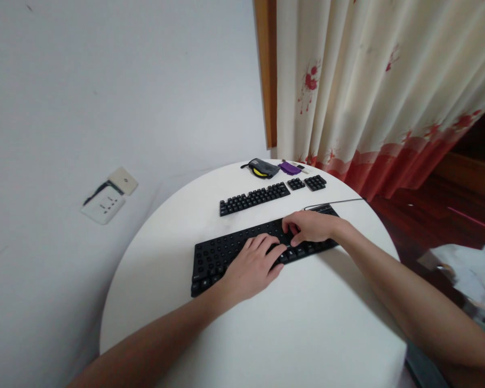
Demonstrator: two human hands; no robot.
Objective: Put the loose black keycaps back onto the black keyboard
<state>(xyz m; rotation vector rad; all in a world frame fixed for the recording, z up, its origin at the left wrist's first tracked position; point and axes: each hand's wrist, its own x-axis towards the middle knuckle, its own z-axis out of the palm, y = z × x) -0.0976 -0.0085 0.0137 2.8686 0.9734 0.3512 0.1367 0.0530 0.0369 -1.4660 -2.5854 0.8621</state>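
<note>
A black keyboard (226, 249) lies at a slant on the white table (307, 323); much of its upper area shows bare key positions, while keycaps sit along its near edge. My left hand (254, 265) rests over the keyboard's near middle with its fingers spread and touching it. My right hand (307, 226) is just right of it, curled down over the keyboard with thumb and fingers bent close. Whatever is between those fingers is hidden. Behind the keyboard, loose black keycaps (254, 199) stand in rows, with smaller groups (315, 183) to the right.
At the table's far edge lie a dark pouch with yellow (263, 168) and a purple cloth (290, 168). A thin cable (343, 201) runs off the right edge. A wall with a socket (104, 205) is left, a curtain (347, 81) behind, white bags (469, 269) lower right.
</note>
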